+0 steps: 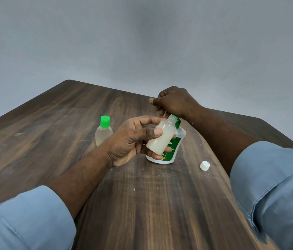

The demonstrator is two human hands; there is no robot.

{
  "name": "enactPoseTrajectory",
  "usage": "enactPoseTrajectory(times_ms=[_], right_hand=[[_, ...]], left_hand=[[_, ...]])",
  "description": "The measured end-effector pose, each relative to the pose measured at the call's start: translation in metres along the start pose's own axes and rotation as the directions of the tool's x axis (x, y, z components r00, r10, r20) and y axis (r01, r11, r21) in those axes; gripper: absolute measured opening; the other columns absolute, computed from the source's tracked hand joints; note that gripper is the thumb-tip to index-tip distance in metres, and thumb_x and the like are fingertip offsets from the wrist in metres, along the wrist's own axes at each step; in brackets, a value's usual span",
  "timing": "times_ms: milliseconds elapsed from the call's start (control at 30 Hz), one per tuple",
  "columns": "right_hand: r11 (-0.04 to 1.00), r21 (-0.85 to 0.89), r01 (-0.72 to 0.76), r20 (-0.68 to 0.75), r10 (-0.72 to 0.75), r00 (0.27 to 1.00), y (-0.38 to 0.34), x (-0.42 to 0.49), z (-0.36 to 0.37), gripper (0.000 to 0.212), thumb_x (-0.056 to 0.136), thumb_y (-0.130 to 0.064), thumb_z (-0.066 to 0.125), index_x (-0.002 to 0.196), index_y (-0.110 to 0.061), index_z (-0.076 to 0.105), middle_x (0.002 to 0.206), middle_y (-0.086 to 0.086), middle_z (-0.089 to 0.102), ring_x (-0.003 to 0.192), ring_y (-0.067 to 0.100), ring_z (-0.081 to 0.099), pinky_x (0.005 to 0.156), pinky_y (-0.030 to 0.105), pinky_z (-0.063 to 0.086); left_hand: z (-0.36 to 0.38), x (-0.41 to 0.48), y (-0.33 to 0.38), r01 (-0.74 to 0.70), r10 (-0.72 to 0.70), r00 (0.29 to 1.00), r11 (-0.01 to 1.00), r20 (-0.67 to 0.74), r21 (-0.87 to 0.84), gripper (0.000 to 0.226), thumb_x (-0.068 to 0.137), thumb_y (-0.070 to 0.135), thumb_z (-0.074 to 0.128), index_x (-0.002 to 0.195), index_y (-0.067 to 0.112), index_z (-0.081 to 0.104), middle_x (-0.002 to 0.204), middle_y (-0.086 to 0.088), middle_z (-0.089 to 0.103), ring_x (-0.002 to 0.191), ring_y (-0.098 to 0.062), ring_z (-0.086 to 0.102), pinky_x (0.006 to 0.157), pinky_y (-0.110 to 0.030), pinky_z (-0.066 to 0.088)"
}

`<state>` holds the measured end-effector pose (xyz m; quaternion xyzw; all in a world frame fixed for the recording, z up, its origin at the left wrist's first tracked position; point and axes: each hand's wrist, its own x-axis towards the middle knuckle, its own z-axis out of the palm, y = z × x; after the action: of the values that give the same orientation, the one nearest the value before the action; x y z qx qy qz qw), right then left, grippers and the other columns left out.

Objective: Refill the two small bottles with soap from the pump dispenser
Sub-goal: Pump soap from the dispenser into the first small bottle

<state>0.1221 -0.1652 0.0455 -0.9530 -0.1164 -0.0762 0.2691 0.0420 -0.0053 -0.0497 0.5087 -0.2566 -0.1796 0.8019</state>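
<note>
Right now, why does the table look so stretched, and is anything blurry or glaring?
Head view: the wide lens splays the table edges and swells the sleeves in the corners; light is soft and even, no harsh glare, faint shadow under the left hand; the open bottle it holds looks sharp.

Cannot see most of the pump head of the soap dispenser (176,139), covered by the right hand (173,102). Can read only scraps of its label behind the open small bottle (160,138) and the left hand (129,141). Cannot see the lower corner of the green-capped bottle (103,132), behind that wrist. Lose both sleeves (25,219) and the desk (70,123) at the view's edges.
</note>
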Motion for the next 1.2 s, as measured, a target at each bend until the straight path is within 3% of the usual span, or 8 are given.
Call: enactPoseTrajectory(times_ms=[133, 267, 367, 533, 667, 833, 1033, 1200], right_hand=[[1.0, -0.004, 0.008, 0.019, -0.008, 1.0, -0.0015, -0.0005, -0.0027, 0.035, 0.094, -0.043, 0.069, 0.079, -0.012, 0.075, 0.062, -0.004, 0.073, 0.048, 0.001, 0.062, 0.061, 0.024, 0.053], [0.999, -0.045, 0.024, 0.029, -0.023, 0.999, -0.0046, 0.001, -0.0078, 0.035, 0.093, -0.044, 0.07, 0.078, -0.012, 0.076, 0.066, -0.002, 0.075, 0.053, 0.005, 0.064, 0.066, 0.029, 0.056], [1.0, -0.022, 0.013, 0.019, -0.012, 1.0, -0.0045, 0.0007, -0.0056, 0.035, 0.093, -0.043, 0.07, 0.078, -0.012, 0.075, 0.063, -0.003, 0.073, 0.05, 0.001, 0.063, 0.062, 0.025, 0.052], [1.0, -0.027, -0.011, 0.017, 0.011, 1.0, -0.0028, -0.0014, -0.0008, 0.035, 0.096, -0.043, 0.068, 0.074, -0.016, 0.072, 0.058, -0.008, 0.069, 0.045, -0.002, 0.06, 0.053, 0.017, 0.044], [1.0, -0.021, -0.009, 0.012, 0.009, 1.0, -0.0035, -0.0023, -0.001, 0.035, 0.096, -0.043, 0.068, 0.075, -0.015, 0.071, 0.058, -0.008, 0.069, 0.044, -0.002, 0.06, 0.054, 0.018, 0.044], [0.999, -0.035, -0.005, 0.025, 0.006, 1.0, -0.004, -0.0035, -0.0031, 0.035, 0.096, -0.043, 0.068, 0.077, -0.014, 0.073, 0.059, -0.007, 0.07, 0.046, -0.001, 0.061, 0.056, 0.019, 0.046], [0.998, -0.059, 0.017, 0.03, -0.015, 0.999, -0.0073, -0.0013, -0.0063, 0.035, 0.094, -0.043, 0.069, 0.077, -0.012, 0.074, 0.067, -0.002, 0.074, 0.052, 0.004, 0.063, 0.063, 0.026, 0.054], [1.0, -0.009, -0.018, 0.025, 0.018, 1.0, -0.0043, -0.0023, -0.0014, 0.034, 0.094, -0.042, 0.07, 0.079, -0.012, 0.074, 0.061, -0.005, 0.071, 0.046, 0.0, 0.06, 0.06, 0.022, 0.049]], left_hand=[[0.0008, 0.0002, 0.0004, 0.002, -0.002, 1.0, 1.0, -0.001, 0.0, 0.045, 0.092, 0.012, 0.066, 0.136, 0.007, 0.06, 0.129, -0.028, 0.068, 0.101, -0.045, 0.074, 0.07, -0.047, 0.066], [0.0018, -0.0013, 0.0025, -0.011, 0.012, 1.0, 0.999, 0.013, -0.04, 0.052, 0.085, 0.019, 0.08, 0.133, 0.008, 0.063, 0.129, -0.03, 0.067, 0.1, -0.045, 0.074, 0.068, -0.045, 0.066], [0.0018, -0.0018, 0.0027, -0.009, 0.009, 1.0, 1.0, -0.008, -0.029, 0.05, 0.086, 0.017, 0.073, 0.134, 0.007, 0.062, 0.128, -0.029, 0.068, 0.1, -0.044, 0.075, 0.068, -0.044, 0.066], [-0.0003, -0.0008, 0.0003, 0.003, -0.003, 1.0, 1.0, 0.005, -0.014, 0.056, 0.086, 0.02, 0.079, 0.136, 0.007, 0.06, 0.13, -0.029, 0.067, 0.103, -0.046, 0.073, 0.071, -0.047, 0.066], [-0.0007, -0.0002, -0.0003, 0.0, 0.0, 1.0, 1.0, -0.003, 0.005, 0.045, 0.092, 0.013, 0.066, 0.136, 0.007, 0.06, 0.129, -0.028, 0.068, 0.101, -0.045, 0.074, 0.072, -0.048, 0.066], [0.001, -0.0008, 0.0005, -0.002, 0.002, 1.0, 1.0, 0.003, 0.002, 0.043, 0.091, 0.012, 0.066, 0.134, 0.008, 0.062, 0.128, -0.027, 0.069, 0.1, -0.044, 0.074, 0.071, -0.047, 0.066], [0.0003, -0.0019, 0.0025, -0.01, 0.011, 1.0, 0.999, 0.025, -0.035, 0.06, 0.082, 0.024, 0.085, 0.135, 0.008, 0.062, 0.131, -0.029, 0.067, 0.102, -0.045, 0.074, 0.07, -0.045, 0.066], [0.0007, -0.0012, -0.0003, -0.006, 0.006, 1.0, 1.0, 0.003, -0.009, 0.046, 0.092, 0.011, 0.066, 0.137, 0.005, 0.059, 0.128, -0.029, 0.068, 0.1, -0.045, 0.074, 0.069, -0.046, 0.066]])
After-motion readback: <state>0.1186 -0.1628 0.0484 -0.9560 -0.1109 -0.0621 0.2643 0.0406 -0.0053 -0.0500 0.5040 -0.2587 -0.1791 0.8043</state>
